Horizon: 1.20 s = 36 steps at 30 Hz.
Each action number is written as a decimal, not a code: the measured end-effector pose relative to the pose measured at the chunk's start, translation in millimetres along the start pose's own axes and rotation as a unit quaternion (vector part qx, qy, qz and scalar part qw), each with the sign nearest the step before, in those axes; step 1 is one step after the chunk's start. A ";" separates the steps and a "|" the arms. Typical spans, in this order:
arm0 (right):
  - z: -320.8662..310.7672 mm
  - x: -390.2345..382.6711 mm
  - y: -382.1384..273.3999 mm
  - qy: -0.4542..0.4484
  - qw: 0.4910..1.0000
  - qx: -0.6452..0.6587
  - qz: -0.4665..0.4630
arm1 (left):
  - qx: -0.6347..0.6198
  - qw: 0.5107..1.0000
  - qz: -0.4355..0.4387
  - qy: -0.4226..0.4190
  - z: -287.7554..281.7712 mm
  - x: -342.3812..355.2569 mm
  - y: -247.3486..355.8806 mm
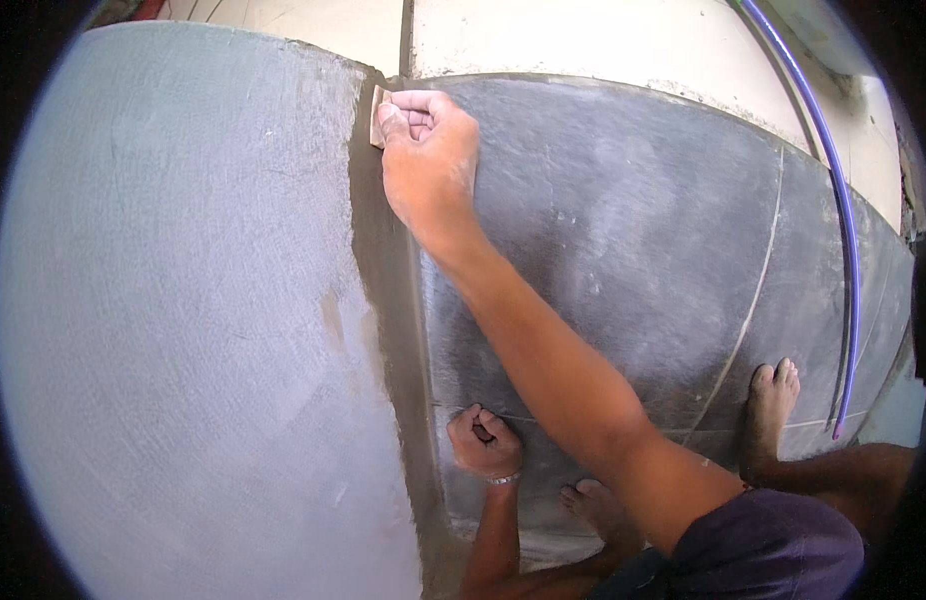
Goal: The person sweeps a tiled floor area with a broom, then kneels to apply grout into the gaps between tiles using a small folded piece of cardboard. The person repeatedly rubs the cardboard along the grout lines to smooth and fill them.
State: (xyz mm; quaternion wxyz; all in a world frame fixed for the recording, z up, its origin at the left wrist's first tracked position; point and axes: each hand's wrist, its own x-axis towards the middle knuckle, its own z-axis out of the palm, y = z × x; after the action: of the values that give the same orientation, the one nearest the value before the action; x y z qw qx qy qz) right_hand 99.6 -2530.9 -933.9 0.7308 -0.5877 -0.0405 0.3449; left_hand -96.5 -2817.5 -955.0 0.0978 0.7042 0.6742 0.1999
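Note:
My right hand point(433, 160) is closed around a small flat beige piece point(378, 118), thumb on its near side. Its edge rests against the far end of a wet-looking, brown-grey mortar strip point(383, 270). This strip runs along the joint between a light grey plastered surface point(203, 300) on the left and dark grey tiles point(623, 230) on the right. Lower down, my left hand point(486, 443) is curled into a loose fist over the tiles, close to the strip's right side. Nothing shows between its fingers, and a bracelet point(503, 479) circles that wrist.
A purple-blue hose or pipe point(845, 220) curves down the right side over the tiles. Pale tiles point(583, 40) lie beyond the dark ones at the top. My bare feet, one of them the right foot point(771, 410), are on the dark tiles at the lower right.

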 end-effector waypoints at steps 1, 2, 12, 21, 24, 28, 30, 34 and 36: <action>-0.5 -0.8 0.0 0.000 1.000 -0.009 -0.011 | 0.002 1.000 -0.017 -0.006 -1.2 -0.9 0.4; -0.4 -1.1 1.0 -0.005 0.999 -0.009 -0.046 | 0.011 1.000 -0.015 -0.004 -1.8 -0.8 0.8; 6.1 -0.8 15.6 0.001 0.991 -0.106 -0.084 | 0.031 0.999 0.006 0.015 8.4 2.0 -0.2; -12.1 -35.4 -1.5 -0.041 0.987 -0.115 -0.106 | 0.040 0.999 0.020 0.005 8.6 0.1 -5.8; -11.3 -18.4 -1.5 -0.049 0.971 -0.139 -0.190 | 0.020 0.999 0.012 0.023 10.9 0.0 -5.7; -40.9 -85.4 -3.4 -0.145 0.977 -0.152 -0.030 | 0.036 0.999 0.014 0.004 7.7 -0.5 -5.0; -41.8 -90.0 8.6 -0.096 0.976 -0.156 -0.121 | 0.047 0.999 0.020 -0.001 6.2 0.6 -4.5; -19.6 -28.1 24.5 -0.017 0.953 -0.198 -0.227 | 0.025 0.999 0.007 0.020 8.5 3.0 0.3; -8.6 9.7 19.0 -0.006 0.950 -0.209 -0.234 | 0.013 0.999 0.028 0.039 9.8 4.7 1.8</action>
State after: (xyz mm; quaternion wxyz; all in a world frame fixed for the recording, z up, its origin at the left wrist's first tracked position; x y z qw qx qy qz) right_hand 102.2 -2531.4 -956.7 0.6518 -0.6988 -0.2525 0.1518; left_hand -90.7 -2811.8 -962.4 0.0565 0.7159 0.6597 0.2216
